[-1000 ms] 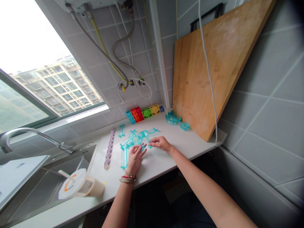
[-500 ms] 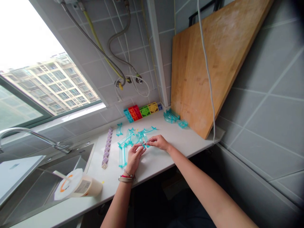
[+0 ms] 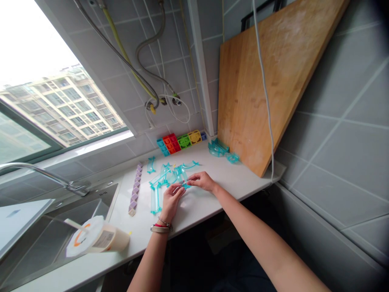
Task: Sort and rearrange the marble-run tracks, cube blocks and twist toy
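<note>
First comes a cut-off faucet [image 3: 39,170], then a lidded cup [image 3: 114,240] and a purple snake puzzle [image 3: 134,190] on the desk [image 3: 237,178]. Next, before see-through turquoise pieces [image 3: 168,176] too overlapped to tell apart, the left hand [image 3: 172,199] and right hand [image 3: 204,181] pinch a small piece [image 3: 185,185], mostly hidden between them; rightward, a wooden board [image 3: 264,85] runs out of view at the top.

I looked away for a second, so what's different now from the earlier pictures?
The left hand and right hand have closed the gap, fingertips now meeting at a teal piece. I see nothing let go. The cup, purple-and-white strip and colored blocks stayed put; only the view shifted slightly.
</note>
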`<move>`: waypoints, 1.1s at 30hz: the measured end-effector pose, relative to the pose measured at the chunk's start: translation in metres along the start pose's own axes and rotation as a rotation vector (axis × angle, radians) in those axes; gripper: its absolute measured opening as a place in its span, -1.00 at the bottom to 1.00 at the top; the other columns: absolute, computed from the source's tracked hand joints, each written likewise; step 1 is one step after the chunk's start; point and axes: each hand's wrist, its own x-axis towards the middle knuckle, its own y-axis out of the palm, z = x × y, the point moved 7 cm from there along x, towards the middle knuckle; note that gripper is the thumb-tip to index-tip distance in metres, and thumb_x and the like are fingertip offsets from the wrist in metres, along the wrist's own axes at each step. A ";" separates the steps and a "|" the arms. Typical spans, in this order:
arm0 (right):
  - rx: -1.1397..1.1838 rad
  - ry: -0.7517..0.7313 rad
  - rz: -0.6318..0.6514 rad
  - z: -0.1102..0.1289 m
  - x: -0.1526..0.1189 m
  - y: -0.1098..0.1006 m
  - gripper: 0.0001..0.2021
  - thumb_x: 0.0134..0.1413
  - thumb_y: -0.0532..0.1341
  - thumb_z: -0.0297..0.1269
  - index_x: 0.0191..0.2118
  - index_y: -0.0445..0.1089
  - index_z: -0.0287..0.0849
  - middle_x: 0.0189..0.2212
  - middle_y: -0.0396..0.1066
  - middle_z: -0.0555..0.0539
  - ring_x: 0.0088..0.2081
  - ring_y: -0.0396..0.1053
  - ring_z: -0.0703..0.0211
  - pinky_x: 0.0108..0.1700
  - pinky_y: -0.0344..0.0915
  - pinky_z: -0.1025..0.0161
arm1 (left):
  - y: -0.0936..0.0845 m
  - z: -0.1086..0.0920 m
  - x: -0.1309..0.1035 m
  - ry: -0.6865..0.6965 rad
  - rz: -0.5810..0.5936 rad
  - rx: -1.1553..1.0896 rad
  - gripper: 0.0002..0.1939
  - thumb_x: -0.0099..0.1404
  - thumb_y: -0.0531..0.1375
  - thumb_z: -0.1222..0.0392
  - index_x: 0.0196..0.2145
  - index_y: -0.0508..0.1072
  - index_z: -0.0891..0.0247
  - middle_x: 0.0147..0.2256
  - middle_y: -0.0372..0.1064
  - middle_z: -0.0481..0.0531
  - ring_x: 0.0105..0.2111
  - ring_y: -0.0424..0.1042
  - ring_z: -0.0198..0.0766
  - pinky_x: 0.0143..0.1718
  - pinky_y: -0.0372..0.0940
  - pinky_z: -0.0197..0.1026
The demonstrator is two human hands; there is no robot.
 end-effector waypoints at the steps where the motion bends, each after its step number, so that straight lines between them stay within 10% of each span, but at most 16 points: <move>1: 0.004 0.005 -0.005 -0.001 0.000 -0.001 -0.55 -0.20 0.54 0.03 -0.23 0.67 -0.20 -0.35 0.65 -0.13 -0.27 0.58 0.00 -0.15 0.47 0.12 | 0.000 0.000 0.000 0.005 0.001 0.011 -0.70 0.08 0.51 0.19 -0.28 0.52 0.25 -0.12 0.56 0.12 -0.04 0.55 -0.03 0.07 0.44 0.02; 33: 0.037 0.021 -0.011 -0.005 0.001 -0.002 -0.47 -0.25 0.56 0.01 -0.16 0.64 -0.23 -0.24 0.65 -0.19 -0.14 0.61 -0.07 0.00 0.50 0.03 | 0.014 -0.006 -0.003 0.031 0.074 0.161 -0.61 0.13 0.48 0.14 -0.18 0.44 0.25 -0.14 0.56 0.07 -0.08 0.56 -0.15 0.05 0.40 -0.10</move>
